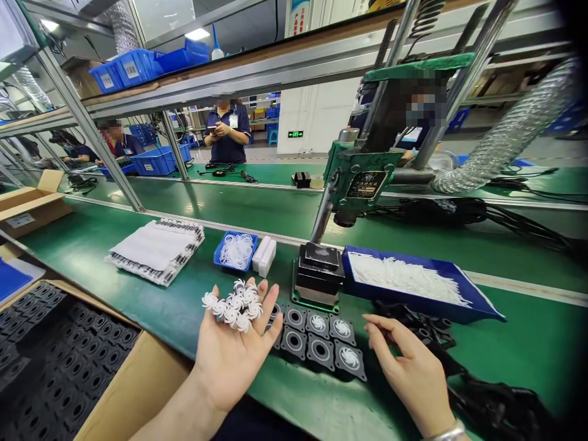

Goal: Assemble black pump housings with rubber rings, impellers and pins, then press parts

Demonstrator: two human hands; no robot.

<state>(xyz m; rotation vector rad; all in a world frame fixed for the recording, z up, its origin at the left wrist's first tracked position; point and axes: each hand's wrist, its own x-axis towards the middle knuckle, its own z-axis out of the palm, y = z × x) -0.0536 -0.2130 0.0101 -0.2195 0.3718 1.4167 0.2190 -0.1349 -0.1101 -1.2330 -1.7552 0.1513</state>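
My left hand (232, 361) is palm up with its fingers spread, holding a small heap of white impellers (236, 306) with curved blades. Beside its fingertips, black square housings (294, 343) lie in two rows on the green bench. Three of these at the right end have a white impeller (349, 358) in the centre; others show a bare dark ring. My right hand (408, 367) is just right of the rows, thumb and index finger slightly apart with nothing visible between them. Its other fingers are partly hidden.
A green hand press (362, 174) rises behind a black block (319, 269). A blue tray (413, 306) of white strips stands right; a small blue tray (218, 260) holds white rings. Stacked white sheets (154, 248) lie left. A carton (128, 392) holds black housings. Co-workers (229, 135) are beyond.
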